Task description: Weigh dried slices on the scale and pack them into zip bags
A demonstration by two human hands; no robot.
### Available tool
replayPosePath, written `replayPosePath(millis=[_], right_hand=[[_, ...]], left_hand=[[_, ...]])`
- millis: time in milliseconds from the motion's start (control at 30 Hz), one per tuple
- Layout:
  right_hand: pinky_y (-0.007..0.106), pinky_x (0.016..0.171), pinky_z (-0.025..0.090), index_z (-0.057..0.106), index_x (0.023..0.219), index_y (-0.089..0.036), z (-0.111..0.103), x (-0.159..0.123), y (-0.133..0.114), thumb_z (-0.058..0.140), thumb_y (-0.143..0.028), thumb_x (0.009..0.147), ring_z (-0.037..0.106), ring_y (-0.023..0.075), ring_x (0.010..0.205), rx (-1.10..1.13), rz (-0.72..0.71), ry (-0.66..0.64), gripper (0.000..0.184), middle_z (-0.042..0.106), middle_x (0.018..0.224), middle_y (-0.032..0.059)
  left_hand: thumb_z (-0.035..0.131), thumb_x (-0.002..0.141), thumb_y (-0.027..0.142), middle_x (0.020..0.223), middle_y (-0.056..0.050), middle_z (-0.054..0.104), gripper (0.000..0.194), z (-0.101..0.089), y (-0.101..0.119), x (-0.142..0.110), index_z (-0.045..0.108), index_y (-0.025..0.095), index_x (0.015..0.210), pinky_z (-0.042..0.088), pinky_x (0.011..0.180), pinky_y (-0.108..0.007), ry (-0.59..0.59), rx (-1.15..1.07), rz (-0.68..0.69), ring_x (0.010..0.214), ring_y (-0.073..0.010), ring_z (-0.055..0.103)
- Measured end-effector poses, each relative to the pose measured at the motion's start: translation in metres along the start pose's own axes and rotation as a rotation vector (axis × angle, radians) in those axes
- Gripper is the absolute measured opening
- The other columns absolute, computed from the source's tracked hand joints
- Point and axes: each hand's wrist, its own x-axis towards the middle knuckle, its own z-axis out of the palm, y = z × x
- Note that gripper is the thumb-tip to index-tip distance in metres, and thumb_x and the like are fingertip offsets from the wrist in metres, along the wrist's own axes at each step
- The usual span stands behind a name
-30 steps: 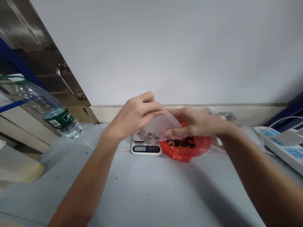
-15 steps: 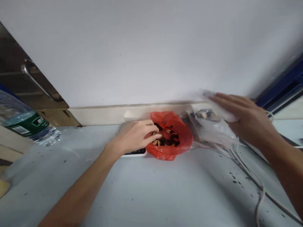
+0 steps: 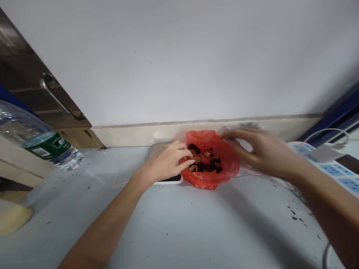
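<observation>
A red plastic bag (image 3: 200,183) stands with its mouth spread, dark brown and tan dried pieces (image 3: 207,166) that look like mushrooms lying inside. My left hand (image 3: 171,158) is closed on the bag's left rim, thumb towards the contents. Partly under that hand is a flat pale device (image 3: 157,148) with a black panel, resembling a kitchen scale. Over the bag's right rim, my right hand (image 3: 260,151) is smeared by motion; whether it holds anything is unclear. Behind and below it, clear plastic (image 3: 246,171) shows, mostly hidden.
At left leans a water bottle (image 3: 50,145) with a green label, near a metal cabinet handle (image 3: 60,99). A pale yellow object (image 3: 14,218) lies below it. A power strip (image 3: 333,170) with blue sockets and a white cable sit at right. Dark crumbs (image 3: 294,215) dot the table.
My right hand has come left and down from the clear bag of mushroom-like pieces to the red bag's right rim. My left hand stays at the left rim; the view has shifted.
</observation>
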Motion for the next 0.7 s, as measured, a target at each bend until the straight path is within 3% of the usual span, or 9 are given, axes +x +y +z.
replayPosePath(millis=[33, 100, 167, 267, 333, 533, 700], right_hand=[[0.043, 0.086, 0.056, 0.076, 0.113, -0.017, 0.002, 0.007, -0.011, 0.035, -0.029, 0.097, 0.073, 0.0286, 0.093, 0.031, -0.013, -0.143, 0.045, 0.078, 0.108, 0.0141], [0.038, 0.08, 0.053, 0.077, 0.1, -0.018, 0.011, 0.021, -0.028, 0.039, -0.026, 0.096, 0.07, 0.0248, 0.082, 0.073, -0.043, -0.322, 0.039, 0.078, 0.095, 0.0106], [0.037, 0.083, 0.053, 0.074, 0.115, -0.018, 0.021, 0.034, -0.039, 0.051, -0.032, 0.094, 0.07, 0.0257, 0.091, 0.076, -0.037, -0.456, 0.034, 0.078, 0.104, 0.011], [0.039, 0.088, 0.054, 0.052, 0.151, -0.02, 0.037, 0.046, -0.047, 0.067, -0.032, 0.085, 0.067, 0.0323, 0.115, -0.03, 0.049, -0.602, 0.068, 0.067, 0.137, 0.0164], [0.042, 0.088, 0.054, 0.044, 0.157, -0.02, 0.045, 0.05, -0.052, 0.065, -0.028, 0.085, 0.065, 0.0362, 0.122, -0.089, 0.074, -0.638, 0.075, 0.061, 0.146, 0.0194], [0.042, 0.079, 0.055, 0.054, 0.148, -0.021, 0.056, 0.054, -0.06, 0.058, -0.028, 0.09, 0.073, 0.0367, 0.104, -0.142, 0.073, -0.659, 0.059, 0.07, 0.133, 0.017], [0.05, 0.089, 0.055, 0.056, 0.147, -0.018, 0.06, 0.059, -0.065, 0.064, -0.024, 0.086, 0.064, 0.0449, 0.122, -0.171, 0.07, -0.562, 0.062, 0.055, 0.15, 0.0243]], left_hand=[[0.058, 0.103, 0.025, 0.101, -0.007, 0.072, 0.021, -0.002, -0.001, -0.001, 0.076, 0.018, 0.097, 0.053, 0.091, -0.032, 0.006, 0.0, -0.011, 0.104, -0.0219, 0.067], [0.058, 0.103, 0.025, 0.102, -0.007, 0.072, 0.02, -0.005, -0.003, -0.005, 0.076, 0.018, 0.101, 0.053, 0.09, -0.033, 0.01, 0.002, -0.04, 0.103, -0.0219, 0.067], [0.057, 0.103, 0.026, 0.102, -0.006, 0.072, 0.021, -0.01, -0.004, -0.009, 0.076, 0.018, 0.105, 0.053, 0.087, -0.034, 0.01, 0.006, -0.066, 0.098, -0.0217, 0.067], [0.056, 0.103, 0.028, 0.1, -0.006, 0.072, 0.023, -0.015, -0.005, -0.015, 0.076, 0.019, 0.105, 0.053, 0.081, -0.033, 0.025, -0.003, -0.087, 0.093, -0.0211, 0.067], [0.055, 0.103, 0.03, 0.1, -0.006, 0.072, 0.024, -0.018, -0.006, -0.018, 0.077, 0.02, 0.103, 0.053, 0.079, -0.033, 0.039, -0.013, -0.094, 0.092, -0.0212, 0.066], [0.05, 0.105, 0.034, 0.102, -0.006, 0.073, 0.029, -0.023, -0.006, -0.022, 0.077, 0.021, 0.103, 0.054, 0.079, -0.033, 0.059, -0.023, -0.099, 0.093, -0.0215, 0.067], [0.051, 0.104, 0.035, 0.102, -0.006, 0.072, 0.029, -0.024, -0.008, -0.023, 0.076, 0.021, 0.104, 0.053, 0.078, -0.032, 0.056, -0.036, -0.105, 0.093, -0.0213, 0.067]])
